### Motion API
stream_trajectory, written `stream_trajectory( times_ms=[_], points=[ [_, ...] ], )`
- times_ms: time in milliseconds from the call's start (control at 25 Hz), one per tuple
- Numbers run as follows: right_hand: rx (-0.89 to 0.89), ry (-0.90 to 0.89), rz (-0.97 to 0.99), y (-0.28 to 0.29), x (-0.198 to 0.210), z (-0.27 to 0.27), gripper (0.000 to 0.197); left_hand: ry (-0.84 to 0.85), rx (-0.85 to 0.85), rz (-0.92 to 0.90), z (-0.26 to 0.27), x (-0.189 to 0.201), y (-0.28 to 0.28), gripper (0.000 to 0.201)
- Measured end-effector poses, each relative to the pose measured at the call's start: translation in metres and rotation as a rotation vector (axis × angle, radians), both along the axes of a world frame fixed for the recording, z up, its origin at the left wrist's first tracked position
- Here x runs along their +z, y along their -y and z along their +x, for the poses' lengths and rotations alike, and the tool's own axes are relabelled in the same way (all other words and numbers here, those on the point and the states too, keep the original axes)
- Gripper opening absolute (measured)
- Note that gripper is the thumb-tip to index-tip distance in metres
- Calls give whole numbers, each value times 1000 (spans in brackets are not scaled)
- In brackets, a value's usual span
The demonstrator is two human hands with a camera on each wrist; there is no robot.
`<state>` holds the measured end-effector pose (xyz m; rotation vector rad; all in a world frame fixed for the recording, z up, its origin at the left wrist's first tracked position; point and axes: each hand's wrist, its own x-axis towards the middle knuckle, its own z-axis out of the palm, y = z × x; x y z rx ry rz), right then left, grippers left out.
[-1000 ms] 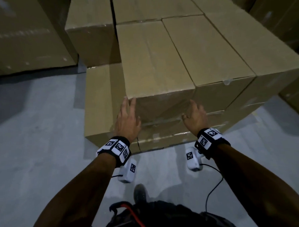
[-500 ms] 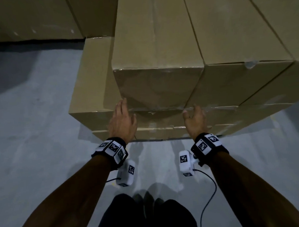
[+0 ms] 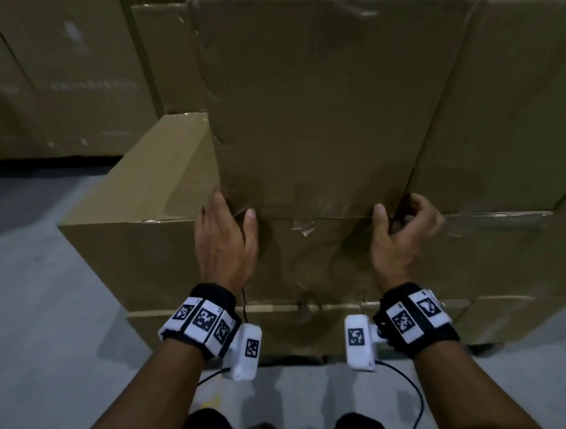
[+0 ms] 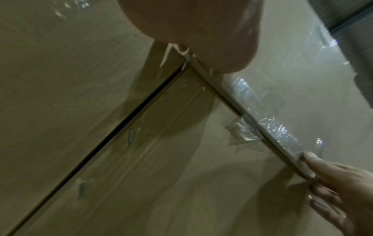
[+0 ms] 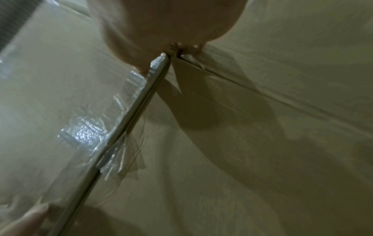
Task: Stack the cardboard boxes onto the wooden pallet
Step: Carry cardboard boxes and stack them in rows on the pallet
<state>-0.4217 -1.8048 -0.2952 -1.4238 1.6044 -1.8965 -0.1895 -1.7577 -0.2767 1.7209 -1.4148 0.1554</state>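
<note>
Both hands sit at the bottom front edge of the upper box (image 3: 329, 108), one at each lower corner. The left hand (image 3: 222, 239) has its fingers tucked round the left corner and its thumb laid along the seam below it; the right hand (image 3: 402, 238) has curled fingers hooked into the gap at the right corner, thumb up against the front face. So both hands grasp this box, though how deep the fingers reach under it cannot be told.

Compared with a second ago, the hands have moved from lying flat on the front face to hooking the two corners, and the view has dropped from looking down on the box's top to facing its front. That reads as a crouch and the setting of a lifting grip, likely just before the box is pulled off the stack.

The box rests on the lower box (image 3: 166, 252) directly under the hands, with a neighbouring box (image 3: 504, 114) touching it beyond the right hand. A loose scrap of tape (image 3: 303, 224) hangs between the two grips. No pallet shows in any view.
</note>
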Motion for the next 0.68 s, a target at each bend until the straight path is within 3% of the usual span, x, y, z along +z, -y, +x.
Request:
stream_trajectory(
  times_ms=[240,480,680],
  points=[
    [-24,-44,-223,27,-29,-4,42,67,28,-217,6,-25,17,56],
    [-38,-37,-263,33,-29,-3,42,85,23,-188,12,-21,18,71],
    [-63,-23,-310,40,-33,1,48,106,51,-184,14,-22,22,71]
  ],
)
